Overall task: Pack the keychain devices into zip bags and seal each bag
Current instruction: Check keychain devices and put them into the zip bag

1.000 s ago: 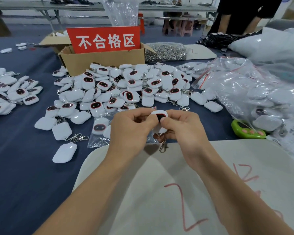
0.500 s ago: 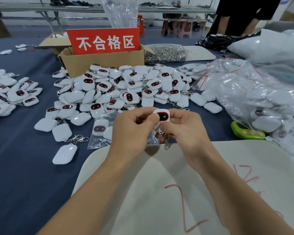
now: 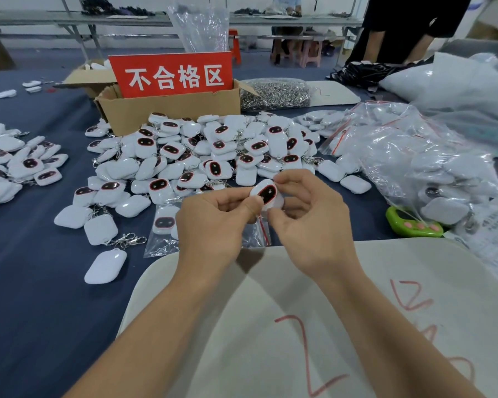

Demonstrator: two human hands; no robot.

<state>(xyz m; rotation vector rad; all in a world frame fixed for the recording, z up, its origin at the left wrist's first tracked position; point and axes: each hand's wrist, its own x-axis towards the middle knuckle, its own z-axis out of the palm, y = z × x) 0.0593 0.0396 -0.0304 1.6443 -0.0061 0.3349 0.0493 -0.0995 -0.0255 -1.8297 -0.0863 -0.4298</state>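
Both hands hold one white keychain device (image 3: pixel 267 193) with a black, red-rimmed face, above the table's middle. My left hand (image 3: pixel 216 222) pinches its lower left edge with thumb and forefinger. My right hand (image 3: pixel 308 216) pinches its top right corner and its lower side. A clear zip bag (image 3: pixel 259 234) with a red seal strip hangs below the device between my hands. A sealed bag with a device (image 3: pixel 164 225) lies on the cloth to the left. A big heap of loose devices (image 3: pixel 207 150) spreads behind my hands.
A cardboard box (image 3: pixel 167 110) with a red sign stands behind the heap. Right of it lies a bag of metal clasps (image 3: pixel 275 94). Packed bags (image 3: pixel 414 156) pile up at right, by a green gadget (image 3: pixel 411 224). A white board (image 3: pixel 270 326) lies under my forearms. A person (image 3: pixel 408 27) stands far right.
The device has risen and tilted, its face now turned toward me. My right fingers moved up to its top corner, and the clasp has dropped out of sight below.
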